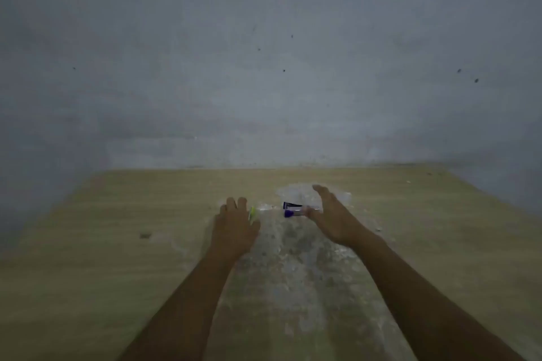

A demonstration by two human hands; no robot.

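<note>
A clear plastic sheet [293,246], perhaps bubble wrap, lies along the middle of a wooden table [117,258]. On its far part lie two small markers or tubes, one with a dark cap [290,204] and one with a purple cap [291,213]. A thin green-yellow item [251,212] lies at the sheet's left edge. My left hand [234,228] rests flat, palm down, just beside that green item. My right hand [334,220] reaches over the sheet with straight fingers, its thumb at the markers' right ends; a grip is not evident.
The table stands against a plain grey wall [264,67]. A small dark scrap [144,235] lies on the wood to the left, with a few specks at the far right corner. The picture is dim and blurred.
</note>
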